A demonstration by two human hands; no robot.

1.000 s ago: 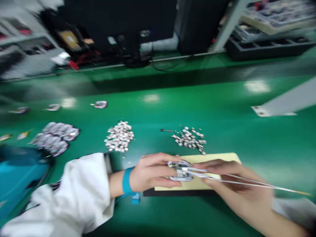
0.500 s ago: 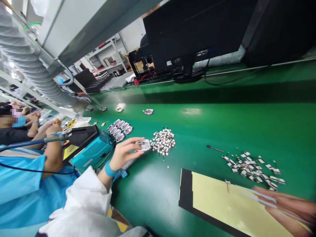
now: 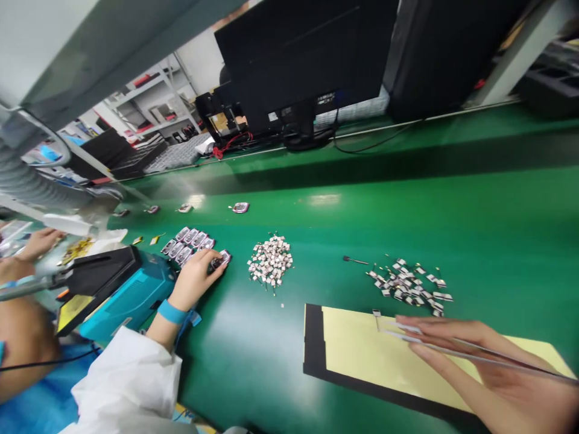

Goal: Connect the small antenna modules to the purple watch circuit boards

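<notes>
My left hand (image 3: 195, 278), with a blue wrist band, has its thumb and fingers closed around a small device housing (image 3: 225, 258). It is low at the right end of a group of similar housings (image 3: 184, 239); the fingers partly cover the housing. In my right hand (image 3: 493, 352) are metal tweezers (image 3: 434, 346), held above a yellow pad with a black edge (image 3: 353, 346). By the tweezers' tips is a small square part (image 3: 376, 313) with a thin lead; whether the tips grip it, I cannot tell.
Two piles of small wired parts, one in the middle (image 3: 270, 260) and one at the right (image 3: 409, 283), lie on the green table (image 3: 253, 361). A small black brush (image 3: 355, 260) lies between them. A teal machine (image 3: 131, 295) and a co-worker's arm (image 3: 27, 319) are left; a monitor (image 3: 307, 60) stands behind.
My left hand has carried the housing from beside the middle pile leftward and down to the group. The view has swung to the right. My right hand still holds the tweezers over the pad.
</notes>
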